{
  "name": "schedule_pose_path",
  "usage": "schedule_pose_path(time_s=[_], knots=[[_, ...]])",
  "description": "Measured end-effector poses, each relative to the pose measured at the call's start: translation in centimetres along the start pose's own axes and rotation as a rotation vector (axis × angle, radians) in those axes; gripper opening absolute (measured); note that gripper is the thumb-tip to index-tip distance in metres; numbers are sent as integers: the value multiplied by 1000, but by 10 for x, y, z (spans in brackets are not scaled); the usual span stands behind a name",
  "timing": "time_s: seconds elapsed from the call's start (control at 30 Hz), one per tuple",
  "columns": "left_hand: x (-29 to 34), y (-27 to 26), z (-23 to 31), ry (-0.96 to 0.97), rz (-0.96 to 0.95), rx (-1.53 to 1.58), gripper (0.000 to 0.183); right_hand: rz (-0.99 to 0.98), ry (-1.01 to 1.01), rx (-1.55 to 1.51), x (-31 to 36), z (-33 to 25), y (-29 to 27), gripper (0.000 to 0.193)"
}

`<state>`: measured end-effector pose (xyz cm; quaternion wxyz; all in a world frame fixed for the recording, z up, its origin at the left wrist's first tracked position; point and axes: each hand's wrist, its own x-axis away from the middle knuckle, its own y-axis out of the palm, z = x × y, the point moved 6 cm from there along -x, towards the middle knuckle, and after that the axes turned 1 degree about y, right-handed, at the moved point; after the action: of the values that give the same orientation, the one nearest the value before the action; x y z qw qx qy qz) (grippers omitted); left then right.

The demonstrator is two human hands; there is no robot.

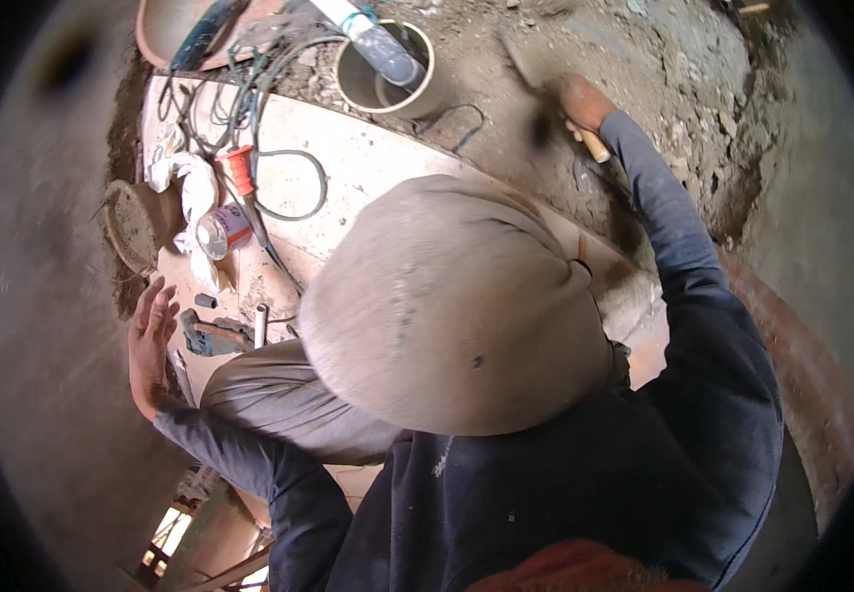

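Observation:
My right hand [586, 103] is closed around a trowel, its light wooden handle [596, 147] showing below the fist. The blade points up and left over loose grey-brown soil [491, 74] and is partly smeared. On the far left, my left hand [151, 331] is raised with its fingers apart and nothing in it. Near it lie a short dark pipe piece [206, 300] and a dirty tool with a brownish handle [218, 333]. My bent knee in grey trousers [457, 306] fills the middle and hides part of the floor.
A bucket [437, 84] holds a pale tube. Left of it are tangled cables [249, 89], an orange connector [238, 170], a labelled clear container [223, 232], white crumpled material [196, 187] and a round grey bowl-like thing [131, 229]. A reddish basin [154, 35] stands top left.

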<state>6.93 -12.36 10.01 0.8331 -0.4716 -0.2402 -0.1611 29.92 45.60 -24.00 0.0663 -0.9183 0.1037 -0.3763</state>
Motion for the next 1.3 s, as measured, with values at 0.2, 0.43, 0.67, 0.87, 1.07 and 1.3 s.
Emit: schedule_pose_path(time_s=[0.2,0.43,0.67,0.87,1.07,1.3], knots=[[-32,30,15,13,-63,-63,64,-312,245,-571,-35,85,82,45],[6,24,5,69,-30,-6,61,23,-22,182,34,11,29,48],[7,11,-5,106,61,-1,60,-117,91,-126,78,6,25,38],[-29,59,78,467,-71,-199,57,-141,210,-65,44,37,47,34],[0,57,71,465,-41,-87,60,-81,2,420,56,-7,37,35],[-6,36,32,288,-13,-147,57,-19,-87,708,91,-33,13,36]])
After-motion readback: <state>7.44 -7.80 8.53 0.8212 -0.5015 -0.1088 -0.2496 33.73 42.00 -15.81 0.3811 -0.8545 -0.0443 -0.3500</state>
